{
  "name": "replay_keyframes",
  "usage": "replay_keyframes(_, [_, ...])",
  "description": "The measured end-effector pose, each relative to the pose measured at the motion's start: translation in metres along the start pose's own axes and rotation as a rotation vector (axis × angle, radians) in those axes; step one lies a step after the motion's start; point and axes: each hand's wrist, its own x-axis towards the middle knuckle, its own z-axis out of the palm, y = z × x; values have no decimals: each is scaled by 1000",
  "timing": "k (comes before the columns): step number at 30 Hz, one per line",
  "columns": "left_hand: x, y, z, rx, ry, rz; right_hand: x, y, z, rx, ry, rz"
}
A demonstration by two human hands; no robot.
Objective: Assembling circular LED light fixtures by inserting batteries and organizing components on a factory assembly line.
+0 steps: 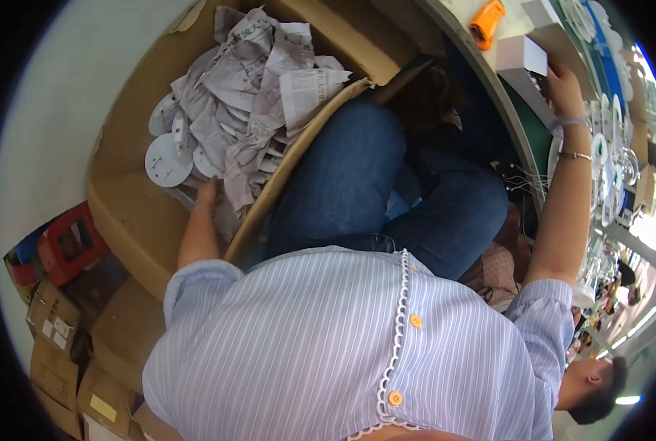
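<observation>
From my remote seat I am seeing, at the far left, small cardboard boxes (52, 312) standing below a red plastic crate (70, 245). Beside them a big open cardboard box (126, 180) is holding the white discs (169, 160), which are lying inside, partly under crumpled newspaper (243, 95). The left hand (209, 192) is reaching into that box, resting just beside the discs and the paper; its fingers are mostly hiding, so I am not able to tell whether its grip is holding anything. Legs in blue jeans (342, 169) are bending between the box and the worktop (539, 143). On the worktop an orange object (486, 23) is lying near an open white box (522, 55), and white wires (526, 178) are hanging at the edge. The right hand (563, 88) is touching the white box at its right side, but I am not able to tell how its grip is closing. Further right, round white and clear parts (606, 147) are crowding together, and another person (589, 389) is showing below.
</observation>
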Motion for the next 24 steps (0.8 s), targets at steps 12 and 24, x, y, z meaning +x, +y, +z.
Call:
replay_keyframes(12, [-3,-5,-8,152,461,426,-3,-13,25,294,19,77])
replay_keyframes(24, [-204,139,-83,998,532,840,-21,-15,8,669,260,185])
